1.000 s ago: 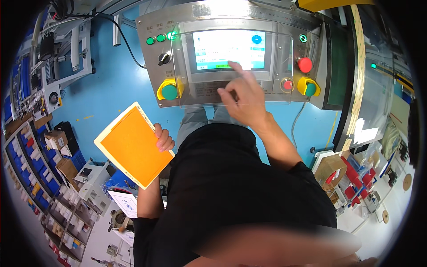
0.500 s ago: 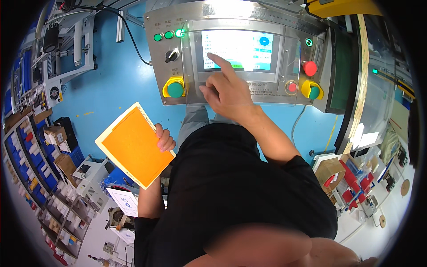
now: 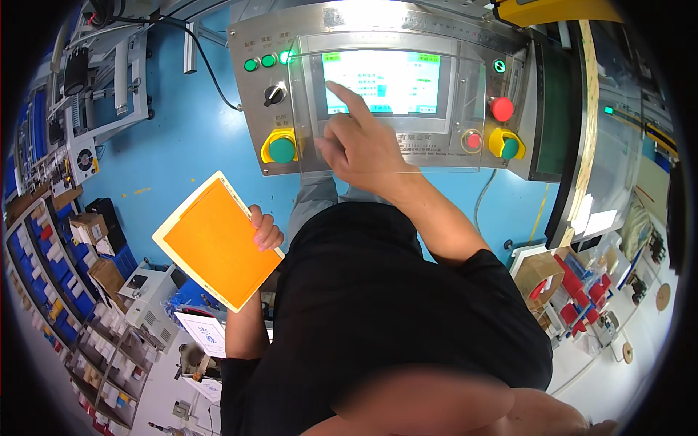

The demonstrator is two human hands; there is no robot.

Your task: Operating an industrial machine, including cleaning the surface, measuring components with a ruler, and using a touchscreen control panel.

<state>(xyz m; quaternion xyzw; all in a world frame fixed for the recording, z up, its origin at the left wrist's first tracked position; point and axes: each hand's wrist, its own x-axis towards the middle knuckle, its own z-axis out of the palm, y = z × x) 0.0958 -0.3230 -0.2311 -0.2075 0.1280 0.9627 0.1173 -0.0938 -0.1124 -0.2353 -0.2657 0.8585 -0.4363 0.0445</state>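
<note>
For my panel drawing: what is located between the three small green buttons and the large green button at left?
In the head view: a black rotary knob, then small printed marks above the large green button.

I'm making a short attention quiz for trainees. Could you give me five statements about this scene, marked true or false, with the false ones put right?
1. The left grip holds an orange board with a pale border. True.
2. The screen is dark. False: it is lit.
3. The right grip holds a pen. False: no pen shows; its index finger points toward the screen.
4. A black knob sits left of the screen. True.
5. The large red button is left of the screen. False: it is on the right.
</note>
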